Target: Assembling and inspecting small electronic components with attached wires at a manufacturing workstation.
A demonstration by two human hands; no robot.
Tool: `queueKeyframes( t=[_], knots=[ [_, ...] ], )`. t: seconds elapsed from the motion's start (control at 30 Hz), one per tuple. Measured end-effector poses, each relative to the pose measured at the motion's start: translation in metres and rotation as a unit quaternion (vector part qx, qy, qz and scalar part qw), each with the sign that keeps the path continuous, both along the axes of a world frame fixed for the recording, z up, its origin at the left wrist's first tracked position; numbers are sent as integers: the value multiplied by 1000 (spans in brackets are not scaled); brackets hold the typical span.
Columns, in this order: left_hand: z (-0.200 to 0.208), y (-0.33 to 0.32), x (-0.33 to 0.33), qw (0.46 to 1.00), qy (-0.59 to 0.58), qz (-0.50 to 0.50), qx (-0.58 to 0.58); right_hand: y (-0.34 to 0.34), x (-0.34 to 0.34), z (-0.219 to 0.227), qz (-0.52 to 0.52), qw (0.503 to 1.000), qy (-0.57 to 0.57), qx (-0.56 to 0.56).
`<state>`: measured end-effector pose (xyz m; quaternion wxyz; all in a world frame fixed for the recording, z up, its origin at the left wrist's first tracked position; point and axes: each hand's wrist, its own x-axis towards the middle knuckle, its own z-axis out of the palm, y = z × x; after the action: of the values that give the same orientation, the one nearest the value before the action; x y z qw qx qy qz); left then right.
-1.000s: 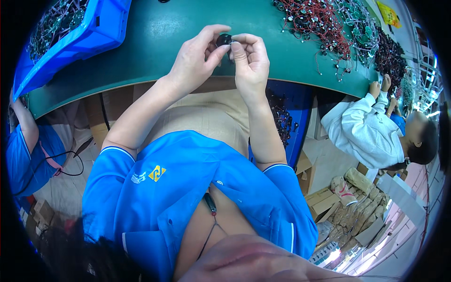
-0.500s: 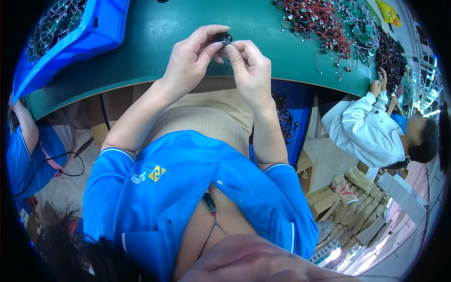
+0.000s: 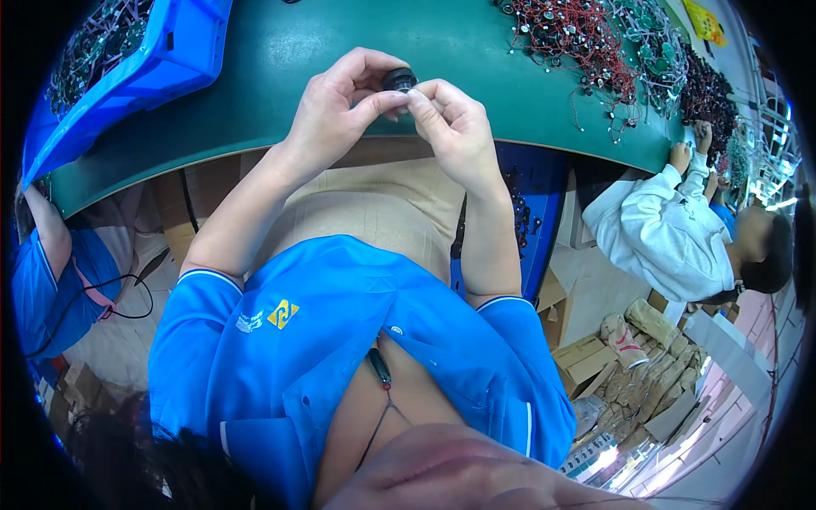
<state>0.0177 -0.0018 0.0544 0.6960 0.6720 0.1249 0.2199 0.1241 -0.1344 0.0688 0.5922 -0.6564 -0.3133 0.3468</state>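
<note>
A small, shiny black round piece (image 3: 399,79) is up between my hands over the near part of the green table (image 3: 289,51). My left hand (image 3: 336,110) is closed on it, its thumb along the near side and its fingers curled behind. At the piece's lower right, the thumb and forefinger of my right hand (image 3: 455,132) are pinched together, touching my left thumb tip. Something pale and tiny shows at that pinch, too small to name. My fingers hide part of the black piece.
A blue bin (image 3: 183,55) of tangled corded pieces stands at the left. Red cords with black pieces (image 3: 569,38) lie in a heap at the far right, beside green and lilac ones (image 3: 659,55). A blue crate (image 3: 548,187) sits below the table edge. Co-workers are at both sides.
Both hands have shifted slightly, with the black piece moving a little left and nearer. More of its round top shows now. The co-worker's hands at the right have moved.
</note>
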Motion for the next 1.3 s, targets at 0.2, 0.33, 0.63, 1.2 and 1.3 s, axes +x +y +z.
queueKeyframes(
  t=[0.2,0.33,0.63,1.2,1.3],
  knots=[
    [3,1,-2,1000,3,-15,0,-3,8,4,14,998,-2,-55],
    [2,-1,0,1000,4,-10,16,-2,7,-2,-9,998,-23,-63],
    [-1,1,6,999,13,25,-27,0,-2,-1,-53,972,-195,-117],
    [-17,23,37,976,40,-5,212,-79,26,15,28,847,-473,-243],
    [-19,57,61,901,-33,140,409,-130,33,33,65,795,-400,-451]
  ],
)
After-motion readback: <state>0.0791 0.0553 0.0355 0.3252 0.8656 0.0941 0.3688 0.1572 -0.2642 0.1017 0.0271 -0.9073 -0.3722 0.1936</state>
